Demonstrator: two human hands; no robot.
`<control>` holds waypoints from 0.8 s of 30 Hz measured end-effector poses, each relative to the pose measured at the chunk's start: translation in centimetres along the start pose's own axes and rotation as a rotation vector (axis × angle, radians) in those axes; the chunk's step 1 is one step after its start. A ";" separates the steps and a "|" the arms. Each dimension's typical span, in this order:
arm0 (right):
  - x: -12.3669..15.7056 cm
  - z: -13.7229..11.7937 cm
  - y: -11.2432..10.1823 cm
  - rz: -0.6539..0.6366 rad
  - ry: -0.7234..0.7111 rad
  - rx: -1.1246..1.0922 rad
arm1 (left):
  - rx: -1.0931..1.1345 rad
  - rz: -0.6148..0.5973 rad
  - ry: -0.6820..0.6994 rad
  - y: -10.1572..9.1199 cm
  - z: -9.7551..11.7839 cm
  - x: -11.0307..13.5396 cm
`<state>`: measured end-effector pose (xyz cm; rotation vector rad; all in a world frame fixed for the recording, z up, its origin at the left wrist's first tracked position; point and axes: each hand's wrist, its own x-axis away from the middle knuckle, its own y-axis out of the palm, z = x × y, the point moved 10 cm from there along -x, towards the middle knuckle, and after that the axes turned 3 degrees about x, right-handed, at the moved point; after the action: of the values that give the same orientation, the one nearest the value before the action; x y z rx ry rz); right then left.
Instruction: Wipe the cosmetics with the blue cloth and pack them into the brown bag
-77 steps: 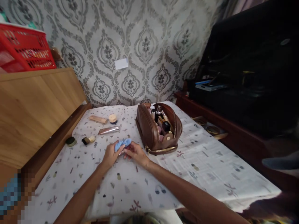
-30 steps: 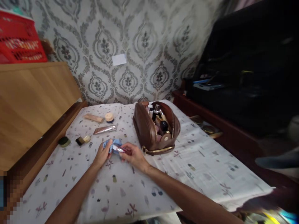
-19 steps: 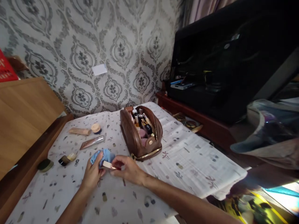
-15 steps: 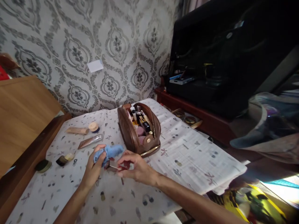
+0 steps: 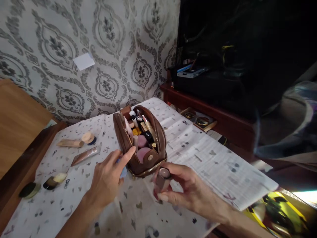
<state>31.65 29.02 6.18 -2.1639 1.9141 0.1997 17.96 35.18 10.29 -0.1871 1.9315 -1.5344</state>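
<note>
My right hand (image 5: 188,188) pinches a small, clear-brown cosmetic tube (image 5: 162,180) between thumb and fingers, just in front of the bag; its exact kind is not plain. My left hand (image 5: 109,177) has its index finger stretched toward the bag's near left side. A blue cloth (image 5: 123,171) shows beneath that hand, apparently gripped by the curled fingers, though mostly hidden. Between and beyond both hands stands an unzipped brown makeup bag (image 5: 162,137). Inside it are pink sponges (image 5: 143,153), a black compact (image 5: 148,136) and several tubes.
Left on the patterned cloth (image 5: 198,172) lie a beige tube (image 5: 70,142), a round jar (image 5: 88,138), a pinkish tube (image 5: 84,157), a small jar (image 5: 53,181) and a dark green lid (image 5: 29,190). A large black screen (image 5: 235,66) rises at the right behind an open drawer (image 5: 198,119).
My hands have moved apart. The right has gone right and now holds the small tube upright. The left has turned over, covering most of the blue cloth. The view has shifted slightly.
</note>
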 end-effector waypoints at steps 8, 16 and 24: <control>-1.1 -3.3 -5.7 0.253 -0.112 0.055 | 0.087 0.093 0.047 0.2 -0.2 0.7; -6.7 -4.4 -5.4 0.110 -0.075 0.146 | 0.138 0.116 0.047 0.6 -0.2 0.3; -11.4 -3.8 -1.7 -0.047 -0.145 0.407 | 0.097 0.086 0.057 0.9 -0.4 0.6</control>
<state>31.65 39.09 12.95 -1.8676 1.6526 -0.0393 17.55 35.51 9.28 -0.0181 1.8787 -1.5873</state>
